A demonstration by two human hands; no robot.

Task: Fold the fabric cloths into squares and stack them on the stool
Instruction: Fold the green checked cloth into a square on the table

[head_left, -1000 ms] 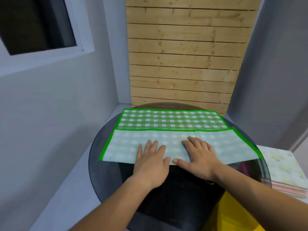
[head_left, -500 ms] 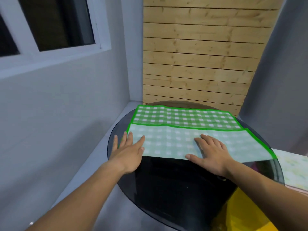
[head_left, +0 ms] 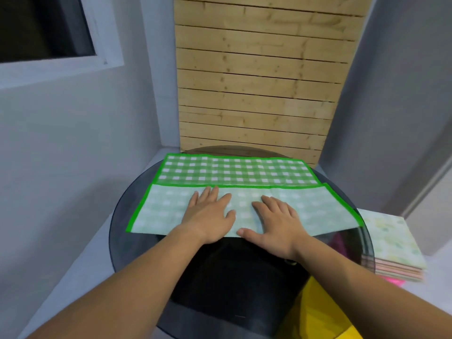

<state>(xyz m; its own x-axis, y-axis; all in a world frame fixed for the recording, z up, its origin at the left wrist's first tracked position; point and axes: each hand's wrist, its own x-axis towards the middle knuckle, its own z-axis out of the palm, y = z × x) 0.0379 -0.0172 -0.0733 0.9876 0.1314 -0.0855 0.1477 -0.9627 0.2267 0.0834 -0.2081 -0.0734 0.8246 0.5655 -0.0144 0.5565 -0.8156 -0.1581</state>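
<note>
A green checked cloth (head_left: 234,171) with a bright green border lies on the round dark glass table (head_left: 137,243). Its near half is folded over, pale underside up, and stops short of the far edge. My left hand (head_left: 210,214) lies flat on the folded part, fingers spread, left of centre. Beside it, my right hand (head_left: 274,221) also presses flat on the fold, thumb at the near crease. Neither hand grips anything. At the right, a stack of folded cloths (head_left: 393,250) with a pale yellow-green one on top sits lower than the table; what bears it is hidden.
A wooden slat panel (head_left: 259,81) stands behind the table, between grey walls. A window (head_left: 44,28) is at the upper left. Something yellow (head_left: 318,311) shows under the table's near right, and a pink item (head_left: 393,281) peeks from below the stack.
My left hand slid out to the cloth's left edge, then came back beside my right hand at the middle of the fold. The right hand stayed pressing the fold.
</note>
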